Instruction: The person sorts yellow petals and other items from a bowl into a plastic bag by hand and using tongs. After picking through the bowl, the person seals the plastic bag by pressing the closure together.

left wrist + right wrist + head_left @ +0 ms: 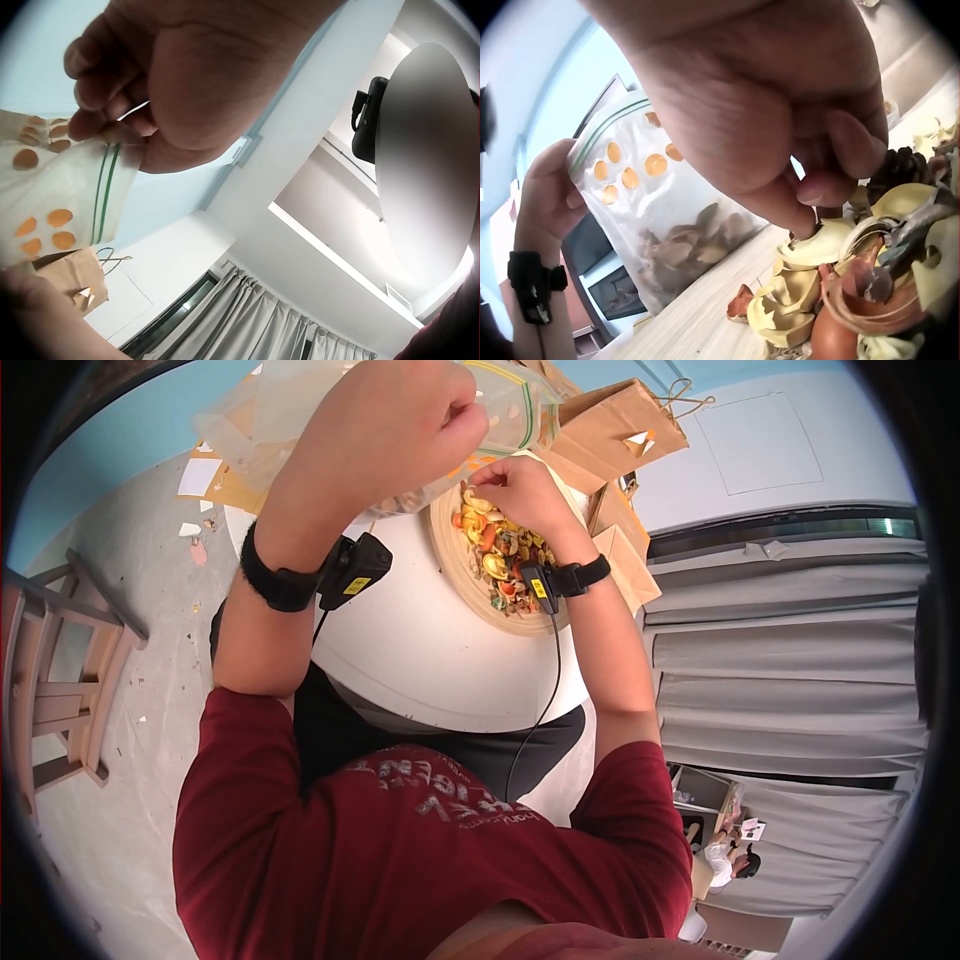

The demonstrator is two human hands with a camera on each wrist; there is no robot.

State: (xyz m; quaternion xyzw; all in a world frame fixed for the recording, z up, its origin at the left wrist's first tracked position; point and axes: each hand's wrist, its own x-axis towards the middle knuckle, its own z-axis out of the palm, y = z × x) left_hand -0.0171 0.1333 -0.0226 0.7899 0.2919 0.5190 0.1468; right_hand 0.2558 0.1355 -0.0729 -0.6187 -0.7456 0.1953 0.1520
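My left hand (395, 435) grips a clear zip bag (634, 202) by its top edge, beside the green zip line (105, 195). Orange dots mark the bag, and brownish dried pieces (686, 251) lie in its bottom. To the right, my right hand (530, 495) reaches down over a round wooden plate (455, 570) heaped with potpourri (495, 565). In the right wrist view, thumb and fingers pinch a pale yellow dried piece (821, 247) at the edge of the heap. Yellow cups (784, 315), orange curls and a dark pine cone (900, 169) lie around it.
The plate stands on a round white table (400, 650). Brown paper bags (620, 435) stand behind and right of it. A wooden chair (70, 670) is at the left, with scraps on the floor (165, 660). A cable (555, 680) runs from the right wrist camera.
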